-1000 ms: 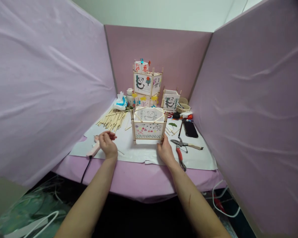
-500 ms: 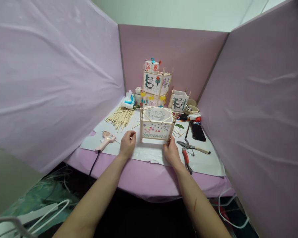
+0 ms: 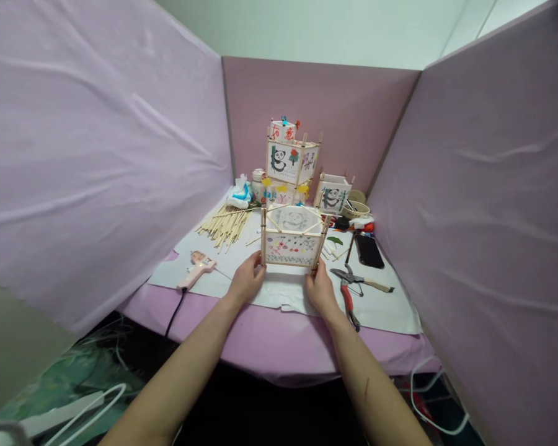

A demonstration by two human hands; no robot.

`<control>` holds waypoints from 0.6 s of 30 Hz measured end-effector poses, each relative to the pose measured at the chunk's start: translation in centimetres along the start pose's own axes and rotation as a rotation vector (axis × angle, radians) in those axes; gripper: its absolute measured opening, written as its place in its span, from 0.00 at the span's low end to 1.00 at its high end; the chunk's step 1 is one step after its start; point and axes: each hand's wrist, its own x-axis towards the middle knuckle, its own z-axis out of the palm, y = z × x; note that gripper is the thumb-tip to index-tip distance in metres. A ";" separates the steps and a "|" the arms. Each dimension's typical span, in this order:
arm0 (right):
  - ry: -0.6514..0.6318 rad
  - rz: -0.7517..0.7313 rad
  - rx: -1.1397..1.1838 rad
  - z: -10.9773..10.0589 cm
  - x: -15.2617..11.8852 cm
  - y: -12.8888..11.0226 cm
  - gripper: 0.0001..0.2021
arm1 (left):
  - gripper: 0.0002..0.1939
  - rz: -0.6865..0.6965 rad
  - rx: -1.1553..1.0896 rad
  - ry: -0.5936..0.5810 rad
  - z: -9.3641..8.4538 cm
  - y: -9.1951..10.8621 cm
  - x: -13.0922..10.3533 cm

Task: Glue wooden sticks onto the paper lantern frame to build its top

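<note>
Between my hands is a lantern-like frame (image 3: 292,249) of thin wooden sticks with white drawn-on panels, a panda on its top sheet and small colourful drawings on the front. My left hand (image 3: 248,277) has its fingers closed on the frame's lower left corner post. At the lower right corner, my right hand (image 3: 320,288) grips the other post. Behind the frame stands a taller tiered lantern (image 3: 284,162) with panda pictures and red characters. A smaller panda lantern (image 3: 332,196) stands to its right.
A pink glue gun (image 3: 198,270) lies at left, its cord over the table edge. Behind it are a pile of sticks (image 3: 225,226) and a tissue pack (image 3: 240,193). At right lie red-handled pruning shears (image 3: 348,298) and a black phone (image 3: 369,251). Fabric-covered walls enclose three sides.
My left hand has moved right and closed on the frame's lower left corner. My right hand keeps its hold at the other corner. The view has shifted slightly.
</note>
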 end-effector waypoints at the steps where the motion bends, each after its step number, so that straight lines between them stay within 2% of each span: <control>1: 0.000 -0.003 0.009 0.0 0.0 0.0 0.32 | 0.22 -0.012 -0.018 -0.009 0.1 0.1 0.0; 6: -0.011 -0.121 0.029 0.1 -0.5 -0.3 0.29 | 0.20 -0.077 -0.172 0.032 0.0 -0.4 0.5; 13: -0.115 -0.434 0.065 0.2 -2.0 -2.5 0.32 | 0.13 -0.261 -0.582 0.256 -0.4 -2.2 3.1; 18: -0.193 -0.654 0.074 0.2 -2.8 -3.8 0.36 | 0.10 -0.277 -0.657 0.242 0.3 -2.0 5.0</control>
